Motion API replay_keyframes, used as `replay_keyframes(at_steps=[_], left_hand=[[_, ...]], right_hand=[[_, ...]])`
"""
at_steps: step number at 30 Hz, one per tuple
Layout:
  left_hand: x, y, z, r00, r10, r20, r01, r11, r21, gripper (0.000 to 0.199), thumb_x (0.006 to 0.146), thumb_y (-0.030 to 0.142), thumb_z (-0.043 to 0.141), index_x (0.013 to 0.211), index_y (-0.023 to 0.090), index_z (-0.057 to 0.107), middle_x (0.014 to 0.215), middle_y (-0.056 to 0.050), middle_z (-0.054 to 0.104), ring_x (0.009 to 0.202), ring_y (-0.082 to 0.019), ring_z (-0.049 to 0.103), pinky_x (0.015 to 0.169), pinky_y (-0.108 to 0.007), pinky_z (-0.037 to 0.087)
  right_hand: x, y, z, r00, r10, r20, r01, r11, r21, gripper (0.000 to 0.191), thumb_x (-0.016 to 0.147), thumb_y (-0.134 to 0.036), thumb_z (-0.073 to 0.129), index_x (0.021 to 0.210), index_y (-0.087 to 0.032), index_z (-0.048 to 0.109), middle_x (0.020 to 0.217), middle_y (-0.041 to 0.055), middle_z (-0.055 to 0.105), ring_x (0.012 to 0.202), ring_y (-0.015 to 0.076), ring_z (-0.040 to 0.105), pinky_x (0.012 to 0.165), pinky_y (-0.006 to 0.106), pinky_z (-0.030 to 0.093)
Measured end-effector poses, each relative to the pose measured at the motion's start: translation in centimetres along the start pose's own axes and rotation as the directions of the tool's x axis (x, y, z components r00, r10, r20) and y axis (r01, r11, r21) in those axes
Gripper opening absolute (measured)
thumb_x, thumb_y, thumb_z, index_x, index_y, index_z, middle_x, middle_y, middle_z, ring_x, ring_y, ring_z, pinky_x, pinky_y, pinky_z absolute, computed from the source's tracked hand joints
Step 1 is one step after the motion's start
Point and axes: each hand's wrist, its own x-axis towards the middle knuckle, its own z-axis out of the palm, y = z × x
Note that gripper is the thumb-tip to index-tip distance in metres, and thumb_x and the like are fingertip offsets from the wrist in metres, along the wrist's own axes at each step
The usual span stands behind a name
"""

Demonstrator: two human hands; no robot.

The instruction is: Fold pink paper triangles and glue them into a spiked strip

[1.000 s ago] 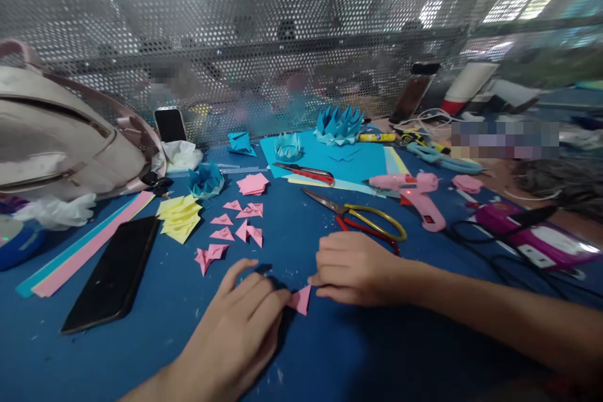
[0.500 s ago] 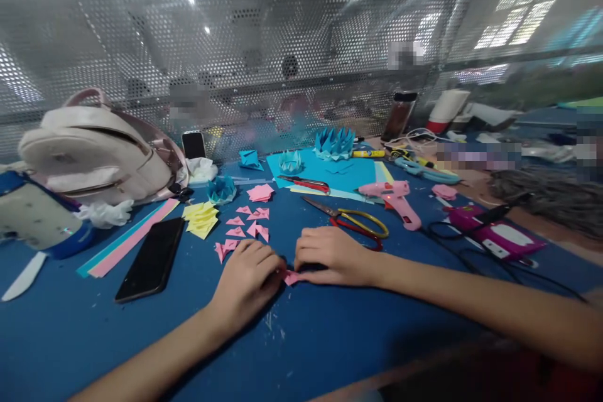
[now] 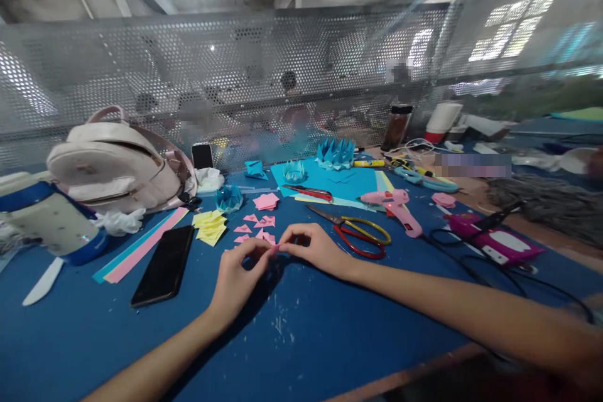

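Between the fingertips of both hands is a small folded piece of pink paper, mostly covered by the fingers. My left hand pinches it from the left, and my right hand pinches it from the right, slightly above the blue table. Just beyond my hands lie several folded pink paper pieces, with a stack of pink squares behind them. Yellow paper squares lie to the left. Scissors with red and yellow handles rest beyond my right hand.
Left stand a backpack, a blue-and-white container, a phone and paper strips. Blue paper flowers, a cutter and a pink glue gun lie farther back. A black cable crosses the right side.
Both hands have lifted a little off the table and moved slightly away from me, with the pink paper now pinched between their fingertips. The camera view has tilted up a little.
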Motion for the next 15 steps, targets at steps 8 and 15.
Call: replay_keyframes(at_steps=[8, 15], left_hand=[[-0.28, -0.31, 0.21, 0.999, -0.045, 0.019, 0.046, 0.995, -0.089, 0.01, 0.084, 0.025, 0.068, 0.081, 0.018, 0.075, 0.078, -0.003, 0.076, 0.072, -0.017, 0.068, 0.07, -0.026, 0.052], [-0.06, -0.51, 0.63, 0.991, -0.123, 0.059, 0.132, 0.978, -0.161, 0.014, 0.082, 0.025, 0.069, 0.072, 0.016, 0.073, 0.064, -0.002, 0.071, 0.06, -0.016, 0.066, 0.061, -0.025, 0.05]], right_hand=[[-0.41, 0.92, 0.21, 1.0, 0.005, 0.019, -0.007, 0.999, 0.054, 0.035, 0.084, -0.049, 0.067, 0.078, -0.015, 0.07, 0.079, 0.004, 0.07, 0.073, 0.0162, 0.062, 0.065, 0.027, 0.046], [-0.95, 0.07, -0.18, 0.997, -0.074, 0.008, 0.074, 0.996, -0.056, 0.019, 0.087, -0.035, 0.068, 0.084, -0.016, 0.071, 0.082, 0.0014, 0.067, 0.07, 0.0121, 0.057, 0.062, 0.024, 0.041]])
